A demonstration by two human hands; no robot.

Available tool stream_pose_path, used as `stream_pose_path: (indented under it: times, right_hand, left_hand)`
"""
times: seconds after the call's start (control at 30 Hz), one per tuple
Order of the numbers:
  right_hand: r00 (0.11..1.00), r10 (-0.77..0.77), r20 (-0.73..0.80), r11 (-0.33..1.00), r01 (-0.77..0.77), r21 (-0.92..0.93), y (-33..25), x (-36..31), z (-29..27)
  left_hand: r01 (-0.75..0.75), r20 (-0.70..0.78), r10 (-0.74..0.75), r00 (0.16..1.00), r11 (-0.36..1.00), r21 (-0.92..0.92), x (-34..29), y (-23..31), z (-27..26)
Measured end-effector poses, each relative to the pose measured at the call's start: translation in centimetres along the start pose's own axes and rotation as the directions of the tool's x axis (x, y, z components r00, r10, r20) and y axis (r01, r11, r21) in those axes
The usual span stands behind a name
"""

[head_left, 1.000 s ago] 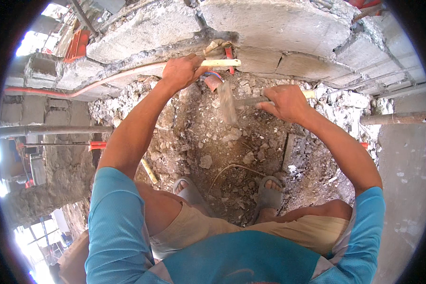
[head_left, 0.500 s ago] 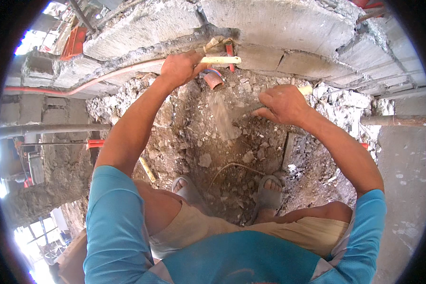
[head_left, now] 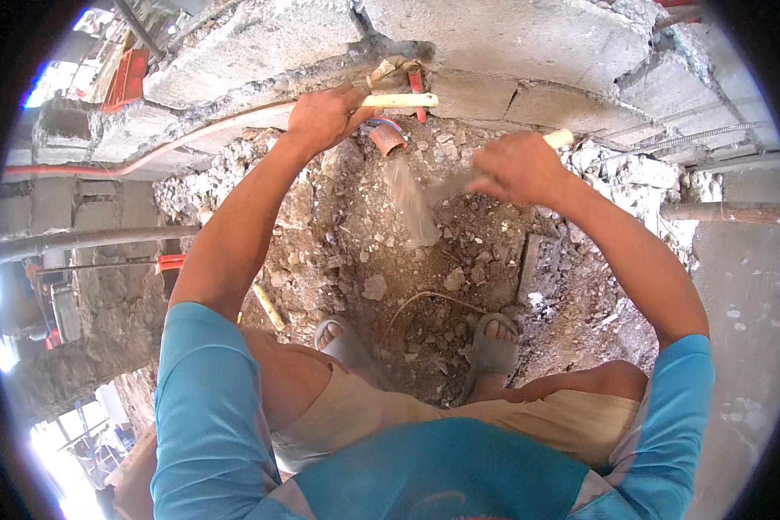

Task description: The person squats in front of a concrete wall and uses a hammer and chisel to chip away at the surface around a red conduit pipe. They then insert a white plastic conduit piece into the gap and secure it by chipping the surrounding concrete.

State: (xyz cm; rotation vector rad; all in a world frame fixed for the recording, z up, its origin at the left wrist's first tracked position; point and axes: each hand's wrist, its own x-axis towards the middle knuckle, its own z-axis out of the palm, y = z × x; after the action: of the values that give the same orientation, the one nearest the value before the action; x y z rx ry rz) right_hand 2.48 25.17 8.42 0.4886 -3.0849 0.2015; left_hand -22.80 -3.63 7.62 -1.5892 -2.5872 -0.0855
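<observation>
My left hand (head_left: 325,120) is closed around a cream rod (head_left: 400,100) with a rounded end, which sticks out to the right, near the block wall. The closed fingers of my right hand (head_left: 522,170) grip a tool whose cream handle end (head_left: 559,139) shows behind the fist. Its grey front part (head_left: 451,185) points left and is smeared by motion, so its kind is unclear. Between my hands, an orange pipe stub (head_left: 388,139) with thin blue wires comes out by the wall. Below it hangs or lies a pale, blurred strip (head_left: 412,201).
A concrete block wall (head_left: 511,39) curves across the far side. An orange hose (head_left: 208,134) runs along it at left. Broken rubble (head_left: 459,260) covers the ground around my sandalled feet, with a bent thin hose (head_left: 433,296) between them. A yellowish pipe piece (head_left: 269,307) lies at left.
Both hands have shifted slightly away from me, the right one more, with its tool. The view has moved a little. Each grip stays closed.
</observation>
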Motion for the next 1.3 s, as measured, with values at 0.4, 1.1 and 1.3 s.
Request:
stream_pose_path:
  times: [0.4,1.1,1.3]
  right_hand:
    - [0.986,-0.161,-0.03,0.986,0.162,0.047,-0.8,-1.1,1.1]
    - [0.969,0.219,-0.115,0.971,-0.227,-0.07,4.9,-0.9,1.0]
    - [0.994,0.053,0.093,0.995,-0.06,0.075,-0.3,-6.0,2.8]
  left_hand:
    - [0.025,-0.005,-0.026,1.0,1.0,-0.012,-0.3,0.1,0.0]
    - [0.069,-0.084,-0.068,0.994,0.998,0.001,1.4,-0.3,-0.9]
    - [0.0,-0.008,-0.001,1.0,0.994,-0.113,-0.2,0.0,0.7]
